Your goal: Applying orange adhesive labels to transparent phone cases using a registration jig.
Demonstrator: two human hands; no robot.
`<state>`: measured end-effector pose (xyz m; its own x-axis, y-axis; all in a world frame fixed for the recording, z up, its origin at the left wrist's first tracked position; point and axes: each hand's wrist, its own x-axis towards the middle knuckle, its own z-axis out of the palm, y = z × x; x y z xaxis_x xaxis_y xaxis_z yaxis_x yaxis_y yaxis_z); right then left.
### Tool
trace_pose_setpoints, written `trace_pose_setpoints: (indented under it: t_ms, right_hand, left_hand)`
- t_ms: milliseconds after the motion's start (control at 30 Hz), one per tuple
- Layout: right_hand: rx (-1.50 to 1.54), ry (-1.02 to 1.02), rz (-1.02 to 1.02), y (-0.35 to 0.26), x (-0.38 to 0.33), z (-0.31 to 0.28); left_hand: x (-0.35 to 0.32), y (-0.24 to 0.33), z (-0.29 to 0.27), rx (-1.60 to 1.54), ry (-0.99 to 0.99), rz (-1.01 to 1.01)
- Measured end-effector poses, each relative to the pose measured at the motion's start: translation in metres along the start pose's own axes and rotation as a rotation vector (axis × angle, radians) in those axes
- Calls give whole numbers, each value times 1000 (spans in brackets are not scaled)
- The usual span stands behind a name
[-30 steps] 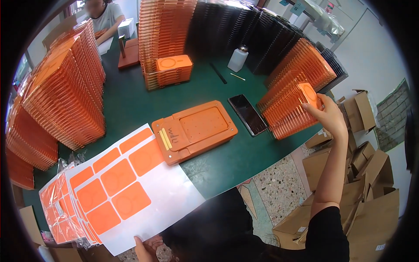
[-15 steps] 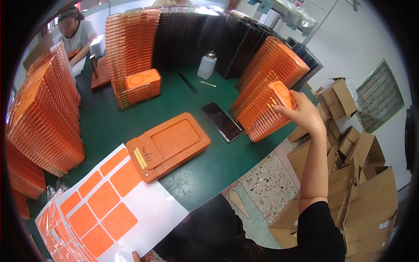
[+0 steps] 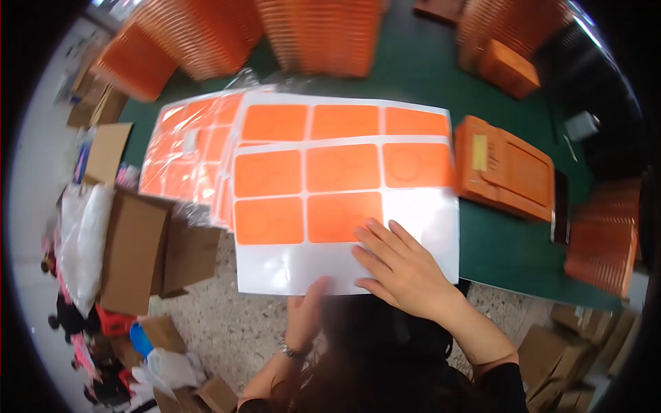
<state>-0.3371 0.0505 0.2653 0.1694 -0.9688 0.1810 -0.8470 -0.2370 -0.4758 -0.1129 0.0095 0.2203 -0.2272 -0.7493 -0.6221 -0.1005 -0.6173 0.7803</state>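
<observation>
A white sticker sheet (image 3: 275, 268) with orange rounded-square stickers lies in front of me, overhanging the near table edge. My left hand (image 3: 306, 316), somewhat blurred, is at the sheet's near edge; its thumb lies over the edge and the other fingers are hidden. My right hand (image 3: 406, 272) rests palm down on the sheet, fingers spread, fingertips beside the nearest middle sticker (image 3: 341, 217). Right of the sheet sits an orange jig block (image 3: 513, 168) with a recessed bed and a yellow strip. More orange sticker sheets (image 3: 182, 148) in clear plastic lie to the left.
Stacks of orange clear-edged cases (image 3: 317, 34) line the far side of the green table (image 3: 496, 251). A shorter case stack (image 3: 602, 237) and a dark phone (image 3: 561, 206) are at the right. Cardboard boxes (image 3: 134, 248) stand on the floor to the left, others at lower right.
My view has swung left and down. My right hand has left the case stack at the right and now lies on the sticker sheet. My left hand remains at the sheet's near edge.
</observation>
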Motion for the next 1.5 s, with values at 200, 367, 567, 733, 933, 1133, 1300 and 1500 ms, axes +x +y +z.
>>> trace_pose_setpoints:
  t_ms: [200, 367, 567, 733, 933, 1133, 1300, 1500]
  right_hand:
    - [100, -18, -141, -5, 5, 5]
    - [-13, 112, -49, -2, 38, 4]
    - [234, -23, 45, -6, 20, -8]
    - [241, 9, -13, 15, 16, -14]
    - [174, 7, -57, 13, 16, -12]
    - [98, 47, -75, 4, 19, -8]
    - [77, -25, -16, 3, 25, -9]
    - [112, -105, 25, 9, 42, -18]
  left_hand:
    - [-1, -7, 1, -301, 186, 193]
    - [-10, -35, -2, -498, -111, 61]
    - [-12, -12, 37, -588, -149, -91]
    - [-12, 4, 38, -573, -110, -128]
    - [-11, 3, 33, -548, -79, -156]
    - [-4, -16, 15, -291, -96, -92]
    - [-8, -5, 23, -267, 1, -70]
    - [-13, -4, 23, -355, -39, -21]
